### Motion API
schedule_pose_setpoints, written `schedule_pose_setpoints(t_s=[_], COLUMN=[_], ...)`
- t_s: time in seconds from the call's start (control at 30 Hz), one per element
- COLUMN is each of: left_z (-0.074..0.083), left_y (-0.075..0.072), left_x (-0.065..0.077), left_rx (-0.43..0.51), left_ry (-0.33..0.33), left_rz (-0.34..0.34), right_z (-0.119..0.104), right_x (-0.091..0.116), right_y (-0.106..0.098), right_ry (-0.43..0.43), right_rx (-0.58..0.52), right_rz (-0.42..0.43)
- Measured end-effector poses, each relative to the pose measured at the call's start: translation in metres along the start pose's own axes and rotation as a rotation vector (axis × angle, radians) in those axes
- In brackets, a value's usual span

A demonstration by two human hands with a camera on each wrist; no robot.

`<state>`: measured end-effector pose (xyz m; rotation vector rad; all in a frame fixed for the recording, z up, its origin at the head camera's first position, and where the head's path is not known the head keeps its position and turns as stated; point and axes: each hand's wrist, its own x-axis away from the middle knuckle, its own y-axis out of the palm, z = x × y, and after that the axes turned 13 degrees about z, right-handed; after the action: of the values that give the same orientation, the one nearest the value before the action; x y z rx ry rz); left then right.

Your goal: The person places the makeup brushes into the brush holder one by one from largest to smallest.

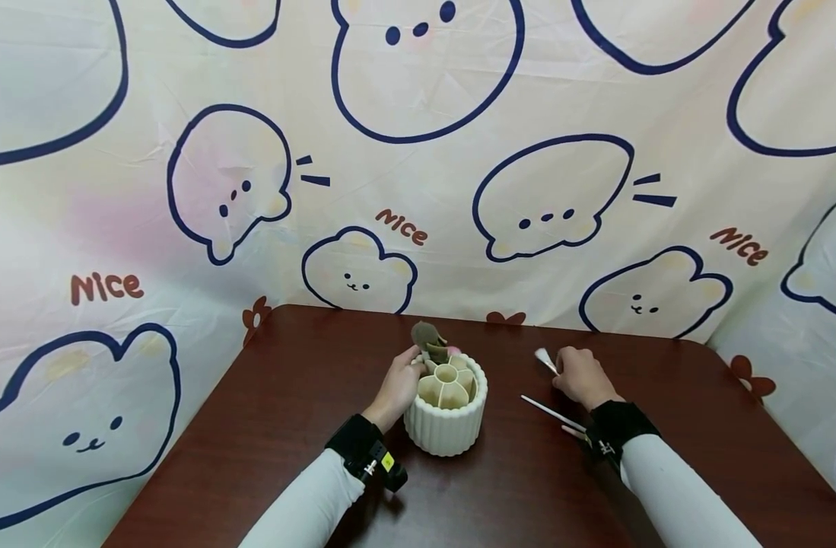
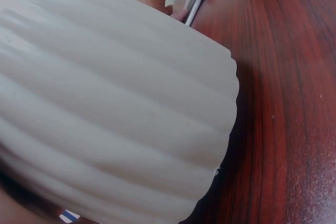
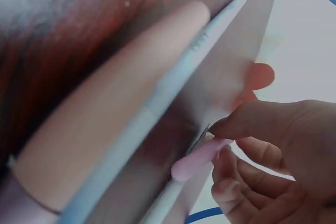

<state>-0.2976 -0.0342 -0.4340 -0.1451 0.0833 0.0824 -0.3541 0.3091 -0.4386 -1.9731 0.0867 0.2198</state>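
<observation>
A white ribbed pen holder (image 1: 445, 426) stands on the brown table (image 1: 308, 403), its round insert split into several compartments. A grey-green ornament rises from its back rim (image 1: 427, 340). My left hand (image 1: 398, 388) grips the holder's left side near the rim; the holder's wall (image 2: 115, 98) fills most of the left wrist view. To the right, my right hand (image 1: 585, 377) pinches a slim brush with a white tip (image 1: 544, 358). In the right wrist view, the fingers of my right hand (image 3: 278, 156) close on its pink rounded end (image 3: 194, 165).
More slim brushes lie on the table beside and below my right wrist, one with a white handle (image 1: 551, 409) and one with a pale wooden handle (image 3: 110, 108). A cloth printed with bear faces (image 1: 424, 76) hangs behind the table's far edge.
</observation>
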Motion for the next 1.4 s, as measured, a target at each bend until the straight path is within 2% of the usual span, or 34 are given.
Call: schedule_pose_setpoints(t_s=[0.1,0.2,0.3,0.57,0.83,1.07,1.17,1.4], left_z=[0.001,0.001,0.001,0.000,-0.001,0.000,0.001,0.001], left_y=[0.001,0.001,0.000,0.000,0.001,-0.001,-0.001,-0.002], left_x=[0.000,0.000,0.000,0.000,0.000,0.001,0.001,0.001], left_rx=[0.006,0.010,0.013,0.015,0.006,0.010,0.007,0.004], left_ry=[-0.007,-0.010,-0.011,-0.015,-0.002,0.031,0.022,0.010], left_rz=[-0.005,-0.003,0.003,0.004,0.001,-0.009,-0.009,-0.008], right_z=[-0.002,-0.011,-0.024,-0.062,-0.101,-0.129,-0.138,-0.147], right_x=[0.001,0.002,0.003,0.008,0.022,0.035,0.039,0.043], right_y=[-0.003,-0.010,-0.020,-0.043,-0.055,-0.055,-0.054,-0.045], right_ry=[-0.006,-0.053,-0.121,-0.220,-0.380,-0.439,-0.453,-0.427], right_rx=[-0.042,-0.095,-0.137,-0.211,-0.309,-0.482,-0.544,-0.570], right_rz=[0.030,0.100,0.177,0.326,0.411,0.407,0.389,0.323])
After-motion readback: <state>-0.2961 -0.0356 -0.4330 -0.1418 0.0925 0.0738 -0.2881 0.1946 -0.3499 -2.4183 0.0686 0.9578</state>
